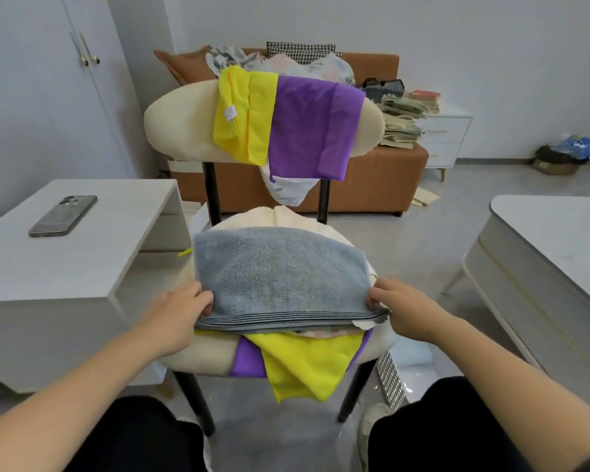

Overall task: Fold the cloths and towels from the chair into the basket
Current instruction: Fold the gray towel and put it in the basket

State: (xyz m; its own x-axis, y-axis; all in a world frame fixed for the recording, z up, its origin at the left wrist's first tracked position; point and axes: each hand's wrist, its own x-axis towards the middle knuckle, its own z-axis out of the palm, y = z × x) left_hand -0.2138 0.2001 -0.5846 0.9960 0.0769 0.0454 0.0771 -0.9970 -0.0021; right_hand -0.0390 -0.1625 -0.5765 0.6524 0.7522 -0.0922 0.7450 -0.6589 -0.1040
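On the chair seat: a grey towel (280, 274) lies folded over, on top of a yellow cloth (304, 362) and a purple cloth (249, 359) that hang off the front of the chair (178, 127).
Left hand (181, 311): its grip is pinched on the towel's near left corner.
Right hand (399, 308): its grip is pinched on the towel's near right corner.
How the towel feels: I think it is soft, thick, floppy and light. It does not look slippery, and it cannot break.
Where to hold: the two corners by the striped edge look best, so the towel stays flat and does not sag.
Thin cloths: they look smooth, so they may slide off when the towel moves.
Chair back: a second yellow cloth (242, 120) and a second purple cloth (314, 127) hang there.
Basket: a white holed thing (392, 379) sits by the right chair leg. I cannot tell if it is the basket.
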